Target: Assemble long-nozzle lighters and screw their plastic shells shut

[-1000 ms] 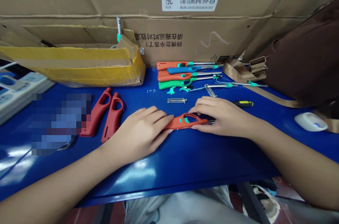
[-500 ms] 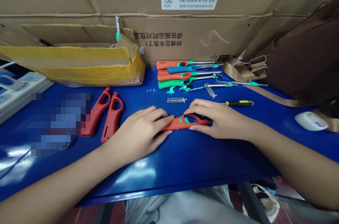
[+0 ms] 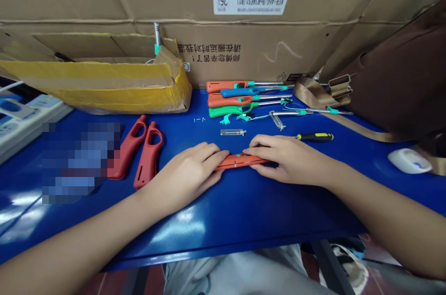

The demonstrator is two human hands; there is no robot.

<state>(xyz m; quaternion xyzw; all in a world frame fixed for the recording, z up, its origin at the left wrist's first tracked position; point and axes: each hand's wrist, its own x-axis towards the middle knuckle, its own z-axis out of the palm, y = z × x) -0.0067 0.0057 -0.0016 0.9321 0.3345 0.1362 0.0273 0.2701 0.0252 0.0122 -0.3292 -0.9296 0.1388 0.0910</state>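
An orange lighter body [image 3: 240, 160] with a teal trigger stands on its edge on the blue table [image 3: 244, 211], gripped at both ends. My left hand [image 3: 184, 176] closes on its left end and my right hand [image 3: 289, 158] closes on its right end. A small clear tube [image 3: 232, 132] lies just behind the hands. Two loose red handle shells [image 3: 139, 151] lie to the left of my left hand.
A row of finished orange, blue and green lighters [image 3: 244, 97] lies at the back. A yellow-handled screwdriver [image 3: 313, 136], a white mouse [image 3: 407, 160], a brown bag [image 3: 400, 76], a yellow-taped carton [image 3: 104, 86] and big cardboard boxes [image 3: 223, 21] surround the work spot.
The orange lighter body has been turned from lying flat onto its edge, so its handle hole no longer shows. My right hand slid left along it.
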